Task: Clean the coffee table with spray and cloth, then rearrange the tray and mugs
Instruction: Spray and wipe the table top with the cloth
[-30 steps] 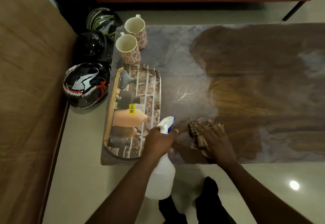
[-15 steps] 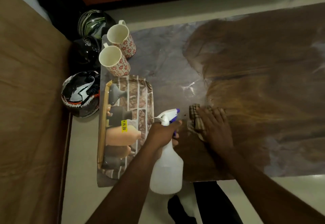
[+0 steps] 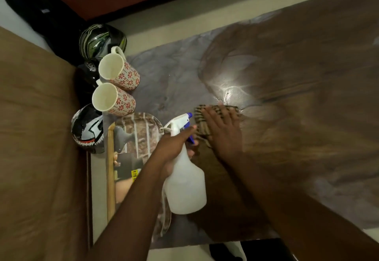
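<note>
- The left hand (image 3: 174, 148) is wrapped around the neck of the bottle (image 3: 184, 184), nozzle pointing away from the wrist toward the cloth (image 3: 205, 121).
- The right hand (image 3: 222, 131) lies flat, fingers spread, pressing the cloth onto the table (image 3: 297, 117), just beyond the left hand's knuckles.
- The cloth looks soft and limp; it should bunch under the palm, so flat pressure suits it better than a pinch.
- The bottle seems to be light plastic, stiff enough at the neck; probably slippery if wet, so the neck under the trigger is the sound place to hold.
- The tray (image 3: 143, 129) lies under and left of the left forearm, glossy and likely slick; take it by its rims.
- Two mugs (image 3: 118, 98) stand beyond the tray, touching or nearly so; likely fragile ceramic, best lifted by the handles.
- Tray and mugs cover that end of the table, blocking the wipe there.
- Three helmets (image 3: 88, 129) sit off the table's edge, left of the mugs, close enough to be knocked.
</note>
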